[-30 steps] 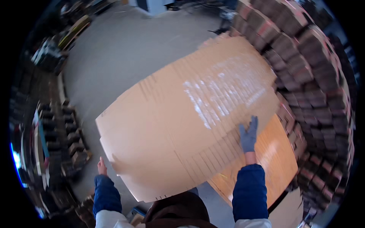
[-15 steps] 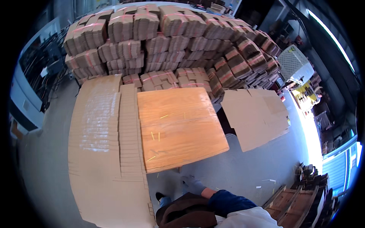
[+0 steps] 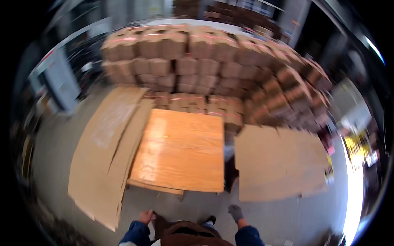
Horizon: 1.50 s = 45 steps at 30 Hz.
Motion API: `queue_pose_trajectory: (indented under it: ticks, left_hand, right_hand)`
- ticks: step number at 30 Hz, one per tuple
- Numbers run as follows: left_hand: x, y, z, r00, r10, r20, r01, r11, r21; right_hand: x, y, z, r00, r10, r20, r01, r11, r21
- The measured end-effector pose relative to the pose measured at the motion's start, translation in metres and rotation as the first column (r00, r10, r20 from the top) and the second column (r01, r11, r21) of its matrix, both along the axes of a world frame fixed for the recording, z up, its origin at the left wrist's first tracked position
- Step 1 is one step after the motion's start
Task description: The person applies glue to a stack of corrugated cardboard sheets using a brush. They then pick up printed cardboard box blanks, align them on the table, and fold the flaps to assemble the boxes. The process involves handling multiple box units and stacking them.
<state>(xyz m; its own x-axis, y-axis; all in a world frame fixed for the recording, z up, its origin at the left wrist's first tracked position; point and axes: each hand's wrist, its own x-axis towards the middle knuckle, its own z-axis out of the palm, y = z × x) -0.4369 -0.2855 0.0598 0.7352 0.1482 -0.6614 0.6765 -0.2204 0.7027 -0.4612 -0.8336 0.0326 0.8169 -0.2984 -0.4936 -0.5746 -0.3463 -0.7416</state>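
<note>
My left hand point(image 3: 147, 216) is bare, its fingers curled together beside the edge of a brown apron point(image 3: 176, 228). Blur hides whether it grips the apron or something small. Out to the right, my right hand point(image 3: 236, 212), in a grey glove, hangs with its fingers curled in and nothing visible in them. Ahead of both hands stands a low table with an orange wooden top point(image 3: 184, 149). To its left lie long flat cardboard sheets point(image 3: 92, 164), partly overlapping. Another wide cardboard sheet point(image 3: 281, 164) lies to the right of the table.
Bundles of folded cardboard point(image 3: 164, 45), tied with pinkish straps, are piled several layers high behind the table. A pale cabinet-like unit point(image 3: 61, 82) stands at the far left. Yellow items point(image 3: 356, 146) and a bright strip of light are at the right. Grey floor point(image 3: 205, 205) shows before the table.
My view has turned and shifted, so the table and sheets sit differently in it. My left hand has come into view. My right hand now hangs farther right, away from my body.
</note>
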Motion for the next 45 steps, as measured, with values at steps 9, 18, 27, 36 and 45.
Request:
queue_pose_trajectory:
  ticks: [9, 18, 27, 36, 45]
  left_hand:
    - [-0.099, -0.093, -0.069, 0.999, 0.010, 0.043, -0.013, 0.998, 0.063]
    - [-0.312, -0.021, -0.129, 0.768, 0.609, -0.199, -0.509, 0.769, 0.388]
    - [-0.532, -0.020, -0.129, 0.251, 0.959, -0.133, -0.808, 0.283, 0.517]
    - [-0.583, -0.094, -0.060, -0.701, 0.713, 0.037, -0.697, -0.672, -0.253]
    - [-0.856, 0.047, 0.265, -0.839, 0.059, 0.541, -0.466, -0.589, -0.660]
  right_hand:
    - [-0.033, -0.035, -0.007, 0.896, 0.416, -0.155, -0.332, 0.860, 0.387]
    - [0.049, 0.275, 0.077, 0.548, 0.824, -0.146, -0.709, 0.550, 0.442]
    - [-0.057, 0.526, 0.123, -0.078, 0.993, -0.087, -0.859, -0.022, 0.512]
    - [-0.191, 0.601, 0.147, -0.593, 0.802, -0.066, -0.671, -0.448, 0.591]
    - [-0.303, 0.612, 0.148, -0.730, 0.667, -0.150, -0.579, -0.487, 0.654]
